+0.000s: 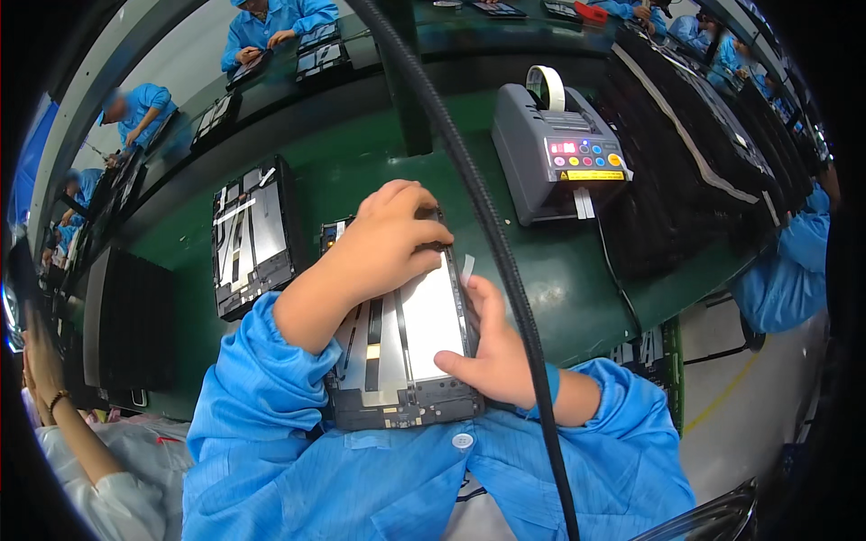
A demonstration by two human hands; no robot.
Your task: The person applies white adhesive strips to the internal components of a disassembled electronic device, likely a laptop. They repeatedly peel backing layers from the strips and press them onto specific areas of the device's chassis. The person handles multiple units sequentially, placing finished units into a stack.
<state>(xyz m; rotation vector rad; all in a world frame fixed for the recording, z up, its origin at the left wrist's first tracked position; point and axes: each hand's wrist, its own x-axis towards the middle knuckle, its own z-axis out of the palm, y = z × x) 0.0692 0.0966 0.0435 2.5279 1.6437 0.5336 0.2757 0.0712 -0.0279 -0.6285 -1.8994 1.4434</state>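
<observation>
An opened tablet (433,325) lies in front of me, its silver battery panels and dark circuit strip bare. My left hand (383,239) reaches across its far part, fingers bent over the upper right edge and closed on it. Along the right side my right hand (501,356) grips the same tablet, thumb on the silver panel. A short whitish strip of tape (468,269) sticks up by the right index fingertip. Whether the left fingertips pinch anything small is hidden.
Left of my arm stands a stack of opened tablets (257,243). A grey tape dispenser (564,162) with a roll sits far right, beside tall black tray stacks (667,180). More dark trays (131,320) are at left. A black cable (492,216) hangs across the view. Co-workers (271,32) sit beyond.
</observation>
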